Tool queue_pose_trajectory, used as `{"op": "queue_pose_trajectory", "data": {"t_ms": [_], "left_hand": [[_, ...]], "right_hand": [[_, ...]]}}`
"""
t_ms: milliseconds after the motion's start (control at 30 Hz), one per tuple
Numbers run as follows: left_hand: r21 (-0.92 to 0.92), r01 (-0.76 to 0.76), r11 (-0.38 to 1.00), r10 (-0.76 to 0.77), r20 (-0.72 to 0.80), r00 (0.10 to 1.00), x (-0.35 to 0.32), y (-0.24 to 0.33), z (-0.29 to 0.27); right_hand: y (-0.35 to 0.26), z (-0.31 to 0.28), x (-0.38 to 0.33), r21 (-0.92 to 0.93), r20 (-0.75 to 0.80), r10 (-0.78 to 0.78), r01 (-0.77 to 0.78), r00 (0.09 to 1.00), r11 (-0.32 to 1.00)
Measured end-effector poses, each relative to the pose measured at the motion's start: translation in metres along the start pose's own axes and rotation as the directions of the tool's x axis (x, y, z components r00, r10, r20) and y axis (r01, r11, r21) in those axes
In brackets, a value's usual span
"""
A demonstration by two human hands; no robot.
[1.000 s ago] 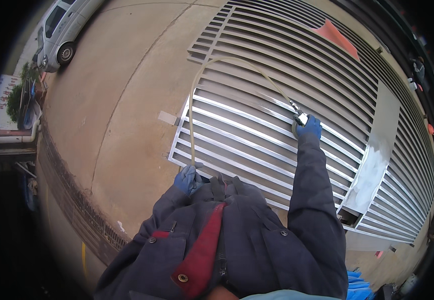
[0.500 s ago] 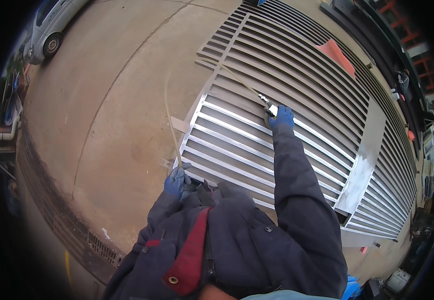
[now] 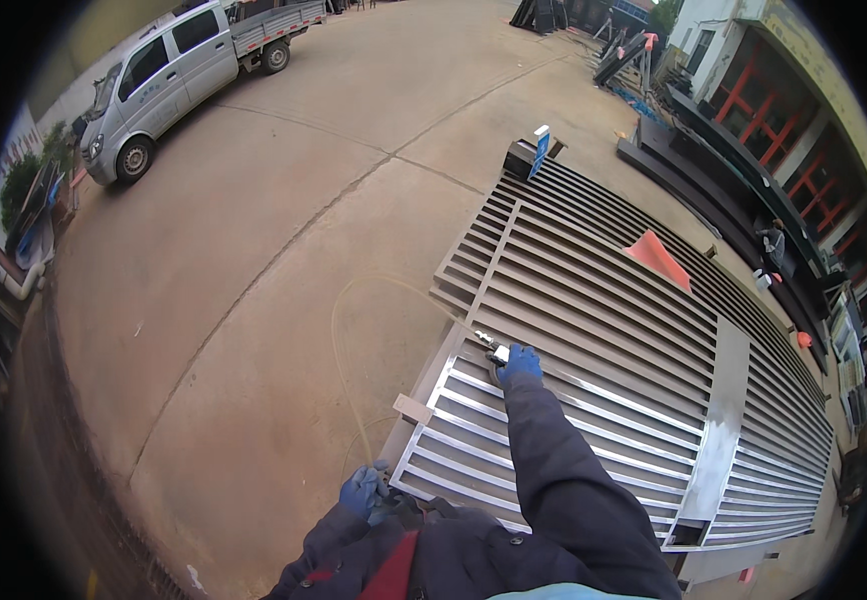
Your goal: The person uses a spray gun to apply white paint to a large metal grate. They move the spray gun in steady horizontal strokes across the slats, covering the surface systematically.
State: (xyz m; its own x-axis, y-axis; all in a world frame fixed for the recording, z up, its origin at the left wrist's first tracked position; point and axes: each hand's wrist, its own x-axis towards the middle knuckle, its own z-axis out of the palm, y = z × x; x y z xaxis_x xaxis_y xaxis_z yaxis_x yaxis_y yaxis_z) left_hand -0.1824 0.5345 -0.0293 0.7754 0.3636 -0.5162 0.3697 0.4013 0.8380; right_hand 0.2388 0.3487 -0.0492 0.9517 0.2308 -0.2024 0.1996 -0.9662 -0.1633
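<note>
My right hand [image 3: 523,364], in a blue glove, is closed round a small air sander [image 3: 500,357] with a metal hose fitting. The sander rests on a slat near the left side of a large slatted metal panel [image 3: 594,318]. Slats nearer me are bright bare metal; those farther off are dull grey-brown. A thin, clear, yellowish air hose [image 3: 337,318] loops from the fitting over the concrete to my left hand [image 3: 362,491]. That hand, also gloved in blue, is closed on the hose by the panel's near left corner. The sander's underside is hidden.
A wide plate [image 3: 728,375] crosses the slats at right, partly shiny. An orange-red sheet [image 3: 660,260] lies on the far slats. A silver pickup truck [image 3: 169,75] stands far left. Dark beams [image 3: 689,180] lie at the right, where a person [image 3: 774,243] is near them.
My view has tilted up, showing more of the yard and the truck. My right hand has moved the sander leftward along the slats, toward the panel's left edge. My left hand stays on the hose.
</note>
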Motion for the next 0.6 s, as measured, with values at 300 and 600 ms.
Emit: {"op": "queue_pose_trajectory", "data": {"t_ms": [300,600], "left_hand": [[0.022,-0.116,0.993,0.118,-0.064,0.991,-0.014,0.009,0.02],[0.137,-0.096,0.986,0.089,0.056,0.994,-0.004,0.01,0.044]], "right_hand": [[-0.019,-0.001,0.01,-0.027,0.038,-0.097,0.098,0.995,0.995],[0.082,-0.006,-0.01,-0.039,-0.034,0.163,-0.165,0.986,0.986]]}}
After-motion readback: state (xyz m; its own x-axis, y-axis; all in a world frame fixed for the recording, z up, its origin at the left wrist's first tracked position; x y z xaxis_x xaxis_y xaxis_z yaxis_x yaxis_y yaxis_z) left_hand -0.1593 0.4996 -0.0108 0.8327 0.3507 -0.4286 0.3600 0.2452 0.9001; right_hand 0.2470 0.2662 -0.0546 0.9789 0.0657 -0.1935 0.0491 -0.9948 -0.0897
